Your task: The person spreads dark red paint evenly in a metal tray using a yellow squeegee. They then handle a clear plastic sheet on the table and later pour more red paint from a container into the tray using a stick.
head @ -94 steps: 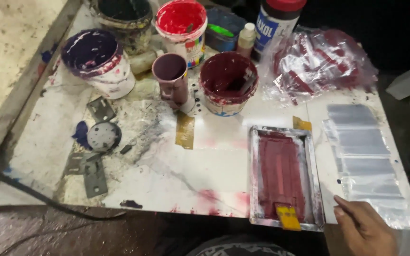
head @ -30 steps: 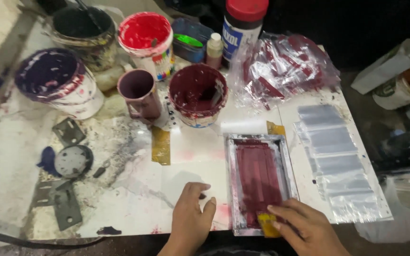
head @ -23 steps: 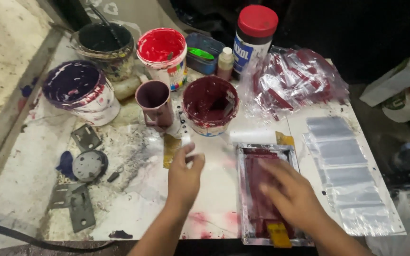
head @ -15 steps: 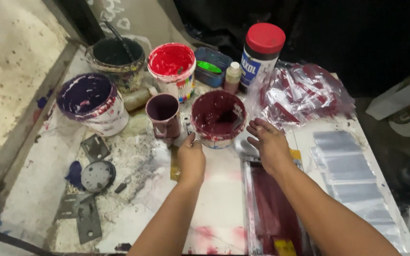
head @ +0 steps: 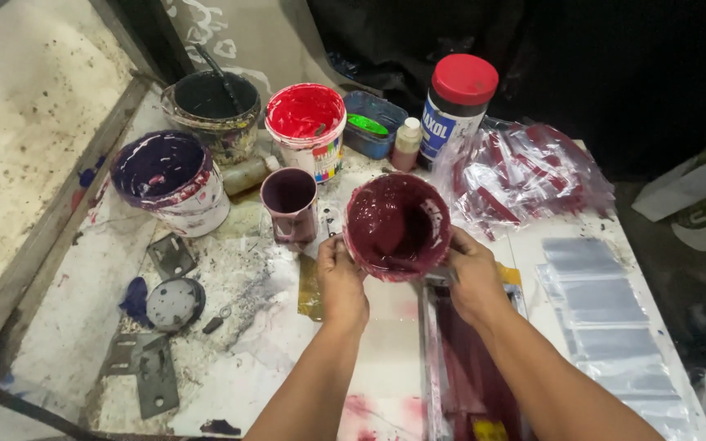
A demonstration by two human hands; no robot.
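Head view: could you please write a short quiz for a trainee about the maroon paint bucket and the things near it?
1. True or false: both hands hold the maroon paint bucket.
2. Which container stands closest to the left hand? A) purple mug B) red-lidded jar C) black paint bucket
3. Fill in: the bucket is tilted towards the ____.

Key:
1. True: the left hand grips one side, the right hand the other.
2. A.
3. Camera; its maroon inside shows, above the far end of the ink-covered printing screen.
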